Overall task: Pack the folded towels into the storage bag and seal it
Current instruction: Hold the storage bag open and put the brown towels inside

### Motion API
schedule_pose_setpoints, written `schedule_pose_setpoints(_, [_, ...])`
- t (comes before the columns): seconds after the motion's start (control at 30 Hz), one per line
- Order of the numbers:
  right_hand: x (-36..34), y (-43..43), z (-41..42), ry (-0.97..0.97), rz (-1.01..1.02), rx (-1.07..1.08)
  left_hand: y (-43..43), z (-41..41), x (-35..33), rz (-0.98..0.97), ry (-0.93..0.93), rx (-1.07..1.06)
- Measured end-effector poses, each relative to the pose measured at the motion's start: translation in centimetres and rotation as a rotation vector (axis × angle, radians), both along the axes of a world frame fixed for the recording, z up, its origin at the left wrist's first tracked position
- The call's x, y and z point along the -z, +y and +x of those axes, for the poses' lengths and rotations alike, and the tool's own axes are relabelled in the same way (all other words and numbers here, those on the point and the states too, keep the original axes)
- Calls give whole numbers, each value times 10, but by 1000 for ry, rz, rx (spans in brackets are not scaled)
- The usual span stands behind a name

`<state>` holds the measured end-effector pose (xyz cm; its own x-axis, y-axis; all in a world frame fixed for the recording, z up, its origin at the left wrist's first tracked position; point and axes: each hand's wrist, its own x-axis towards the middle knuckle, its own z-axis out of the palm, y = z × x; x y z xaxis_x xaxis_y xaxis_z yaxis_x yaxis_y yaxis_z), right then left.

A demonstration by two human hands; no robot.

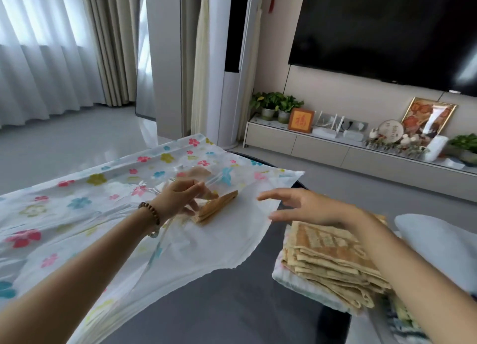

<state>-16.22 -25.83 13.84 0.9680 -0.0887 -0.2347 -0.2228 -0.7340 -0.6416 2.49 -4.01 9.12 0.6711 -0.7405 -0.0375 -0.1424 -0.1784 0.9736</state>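
A large clear storage bag (pixel 108 188) printed with coloured flowers lies spread across the dark table (pixel 232 305). My left hand (pixel 180 196) pinches the bag's upper plastic layer and lifts it at the mouth. A folded tan towel (pixel 214 208) lies partly inside that mouth, on the white lower flap. My right hand (pixel 307 206) hovers open just right of the flap, fingers spread, holding nothing. Under my right forearm sits a stack of folded tan towels (pixel 333 261) on top of a pale folded cloth.
A white pillow-like bundle (pixel 436 243) lies at the right edge behind the stack. Beyond the table are a grey floor, a low TV cabinet (pixel 335 152) with plants and frames, a wall-mounted TV and curtains on the left.
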Motion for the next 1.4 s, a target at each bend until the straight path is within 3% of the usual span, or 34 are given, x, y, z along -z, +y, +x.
schedule_pose_setpoints(0.07, [-12, -38, -27, 80, -182, 122, -5, -6, 5, -2, -22, -8])
schedule_pose_setpoints(0.13, [-8, -73, -47, 276, -348, 211, -10, -11, 9, -14, -24, -25])
schedule_pose_setpoints(0.2, [2, -95, -60, 379, -359, 295, -13, -14, 12, -19, -18, -30])
schedule_pose_setpoints(0.27, [11, -108, -65, 348, -310, 366, -16, -16, 14, -14, -18, -31])
schedule_pose_setpoints(0.43, [19, -118, -56, 268, -416, 326, -18, -15, 13, -6, -20, -52])
schedule_pose_setpoints(0.57, [10, -120, -52, 339, -357, 236, -14, -14, 13, -12, 4, -82])
schedule_pose_setpoints(0.73, [15, -114, -56, 286, -266, 318, -12, -16, 12, -8, 14, -98])
schedule_pose_setpoints(0.97, [22, -115, -67, 307, -342, 368, -11, -20, 10, -2, 19, -97])
schedule_pose_setpoints(1.13, [15, -99, -66, 38, -485, 307, -12, -21, 8, -2, 29, -87])
schedule_pose_setpoints(1.27, [-29, -86, -63, 102, -283, 173, -10, -18, 2, -5, 22, -89])
schedule_pose_setpoints(1.4, [-46, -63, -52, 19, 265, 191, -5, -15, -8, -49, 76, -112])
